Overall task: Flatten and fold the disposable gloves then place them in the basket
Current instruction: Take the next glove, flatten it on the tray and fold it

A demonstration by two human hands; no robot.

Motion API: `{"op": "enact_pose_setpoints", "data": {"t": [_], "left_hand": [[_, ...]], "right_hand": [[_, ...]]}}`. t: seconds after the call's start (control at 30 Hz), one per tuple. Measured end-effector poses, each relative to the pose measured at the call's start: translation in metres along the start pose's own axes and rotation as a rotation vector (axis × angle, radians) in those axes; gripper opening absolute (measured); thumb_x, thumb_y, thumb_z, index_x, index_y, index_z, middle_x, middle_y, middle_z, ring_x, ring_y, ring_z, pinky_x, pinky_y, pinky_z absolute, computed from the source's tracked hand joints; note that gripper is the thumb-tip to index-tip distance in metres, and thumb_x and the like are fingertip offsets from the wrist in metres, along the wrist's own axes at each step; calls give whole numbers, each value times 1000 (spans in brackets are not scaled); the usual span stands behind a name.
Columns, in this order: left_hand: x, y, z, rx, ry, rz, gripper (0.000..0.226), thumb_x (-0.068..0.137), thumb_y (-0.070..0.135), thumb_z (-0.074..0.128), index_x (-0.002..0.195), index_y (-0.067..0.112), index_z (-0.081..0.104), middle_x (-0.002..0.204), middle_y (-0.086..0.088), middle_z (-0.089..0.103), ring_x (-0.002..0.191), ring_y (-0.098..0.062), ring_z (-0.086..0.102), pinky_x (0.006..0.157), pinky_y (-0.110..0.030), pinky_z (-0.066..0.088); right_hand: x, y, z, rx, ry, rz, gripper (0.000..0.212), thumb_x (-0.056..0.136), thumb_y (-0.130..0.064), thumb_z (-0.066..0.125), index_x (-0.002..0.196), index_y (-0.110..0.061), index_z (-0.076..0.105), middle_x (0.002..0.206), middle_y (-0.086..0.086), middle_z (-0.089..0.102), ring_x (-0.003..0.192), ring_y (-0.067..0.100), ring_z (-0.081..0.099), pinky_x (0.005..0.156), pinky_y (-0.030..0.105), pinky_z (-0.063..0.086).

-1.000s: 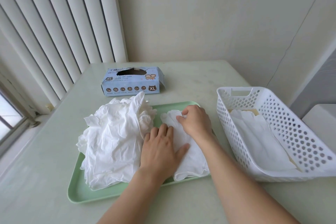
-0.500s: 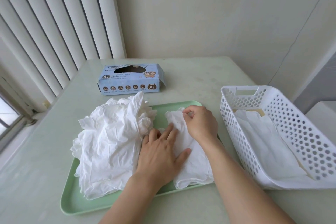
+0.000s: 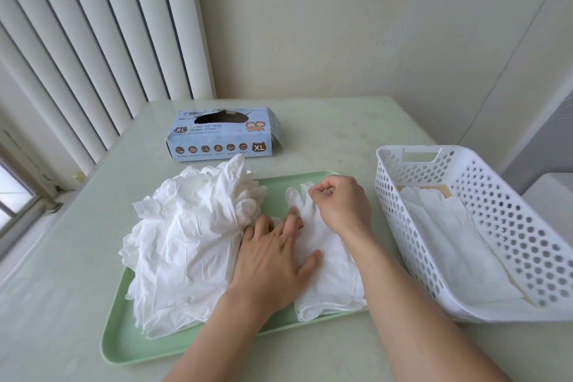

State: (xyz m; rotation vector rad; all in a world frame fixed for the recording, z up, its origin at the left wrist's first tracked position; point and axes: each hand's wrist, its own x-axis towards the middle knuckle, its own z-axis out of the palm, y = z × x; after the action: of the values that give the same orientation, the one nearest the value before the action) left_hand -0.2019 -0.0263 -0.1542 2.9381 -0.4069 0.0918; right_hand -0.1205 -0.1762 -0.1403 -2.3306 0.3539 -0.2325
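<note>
A green tray [image 3: 124, 347] sits on the pale tabletop [image 3: 62, 288], and most of its left half is buried under a heap of crumpled white gloves [image 3: 186, 242]. On the tray's right half lies a single glove [image 3: 328, 282], spread out with its cuff toward the person and its fingers pointing away. The left hand [image 3: 273, 260] lies flat on this glove, fingers straight and slightly spread, pressing it down at its left side – right against the edge of the heap. The right hand [image 3: 341, 208] is curled over the glove's far end, thumb and forefinger pinching one of the glove's fingertips.

Just to the right of the tray stands a white perforated basket [image 3: 502, 226], and white gloves [image 3: 459, 242] lie flat along its bottom. Beyond the tray, toward the wall, rests a blue glove box [image 3: 221, 133] marked XL – its oval opening faces up. Vertical blinds [image 3: 93, 40] hang at the left.
</note>
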Motion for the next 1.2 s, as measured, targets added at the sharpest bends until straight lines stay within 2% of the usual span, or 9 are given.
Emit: {"op": "enact_pose_setpoints", "data": {"t": [0.13, 0.23, 0.4, 0.53, 0.7, 0.83, 0.97, 1.07, 1.2], "left_hand": [[0, 2, -1, 8, 13, 6, 72, 95, 71, 30, 154, 32, 17, 165, 17, 24, 128, -23, 35, 104, -37, 30], [1, 0, -2, 11, -6, 17, 73, 96, 71, 28, 158, 36, 14, 169, 17, 10, 131, -23, 34, 108, -37, 28], [2, -1, -2, -4, -4, 24, 72, 96, 72, 30, 158, 37, 18, 168, 18, 11, 130, -23, 35, 110, -37, 28], [2, -2, -2, -16, -2, 35, 67, 96, 72, 31, 153, 39, 24, 168, 20, 13, 129, -23, 36, 109, -37, 29], [2, -4, -1, -21, -6, 28, 68, 95, 73, 31, 154, 40, 23, 169, 19, 8, 133, -21, 32, 111, -36, 27], [0, -1, -3, -22, -6, 17, 66, 95, 73, 32, 151, 40, 25, 170, 15, 5, 135, -22, 32, 108, -38, 28], [-3, 0, -6, -24, 44, -16, 71, 95, 73, 27, 150, 29, 35, 168, 5, 21, 139, -24, 36, 111, -35, 31], [-8, -1, -8, -25, 61, -15, 83, 86, 76, 13, 144, 26, 45, 157, 6, 39, 138, -20, 41, 110, -32, 34], [-10, -4, -4, -44, 48, 40, 79, 81, 76, 19, 130, 26, 56, 139, 11, 55, 129, -17, 49, 104, -31, 38]], "right_hand": [[-2, 1, 2, -52, 45, -32, 11, 88, -34, 67, 86, -23, 67, 84, -7, 71, 83, 22, 67, 64, 28, 40], [-4, -1, 4, -108, 39, -77, 17, 91, -42, 67, 90, -25, 65, 84, -10, 67, 85, 20, 66, 65, 28, 37], [-2, 2, 2, -98, -8, -84, 28, 89, -53, 68, 102, -28, 69, 96, -9, 70, 94, 19, 67, 73, 30, 46], [0, 1, 1, -84, -30, -55, 17, 87, -45, 73, 92, -29, 73, 80, -12, 65, 87, 17, 68, 69, 27, 45], [-3, 5, -1, 75, 77, -43, 16, 85, -38, 76, 84, -24, 70, 71, -8, 66, 71, 18, 65, 63, 30, 48], [-5, 6, -2, 84, 124, -100, 20, 91, -35, 71, 103, -20, 64, 92, -2, 65, 86, 21, 64, 74, 34, 49], [-10, 10, -10, -189, 88, -111, 31, 96, -27, 64, 124, -15, 59, 121, 6, 60, 107, 30, 63, 85, 37, 48], [-10, 13, -9, -278, 41, -106, 24, 96, -25, 63, 117, -15, 65, 122, 5, 63, 110, 29, 62, 85, 36, 48], [-8, 14, -9, -216, 72, -106, 20, 93, -13, 60, 111, -15, 67, 117, 6, 65, 103, 29, 64, 80, 34, 48]]}}
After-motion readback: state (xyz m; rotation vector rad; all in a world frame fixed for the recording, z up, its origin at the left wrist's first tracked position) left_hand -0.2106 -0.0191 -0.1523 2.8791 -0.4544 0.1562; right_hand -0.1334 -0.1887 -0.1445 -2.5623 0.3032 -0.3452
